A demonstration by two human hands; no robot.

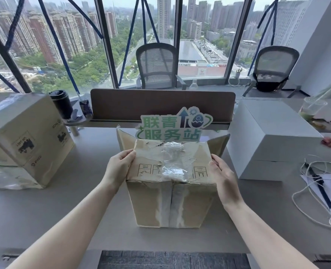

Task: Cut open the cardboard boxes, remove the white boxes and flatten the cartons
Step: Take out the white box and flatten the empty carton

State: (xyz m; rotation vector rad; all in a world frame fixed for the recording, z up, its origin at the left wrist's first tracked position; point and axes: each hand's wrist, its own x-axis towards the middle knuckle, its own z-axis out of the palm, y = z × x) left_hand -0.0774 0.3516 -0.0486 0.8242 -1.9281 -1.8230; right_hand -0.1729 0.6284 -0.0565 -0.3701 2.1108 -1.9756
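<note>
A brown cardboard carton (pixel 172 202) stands in the middle of the desk, its taped seam facing me and its far flaps splayed outward. My left hand (pixel 119 167) grips the carton's upper left edge, thumb on top. My right hand (pixel 221 175) lies flat with straight fingers against the upper right side. A second taped cardboard carton (pixel 23 138) sits at the left. Two stacked white boxes (pixel 271 138) stand at the right.
A green and white sign (pixel 172 126) stands behind the carton against a brown desk divider (pixel 160 103). A black tumbler (pixel 61 103) is back left. White cord and papers (pixel 319 187) lie at the right, a plastic cup (pixel 312 107) behind. Two mesh chairs face the windows.
</note>
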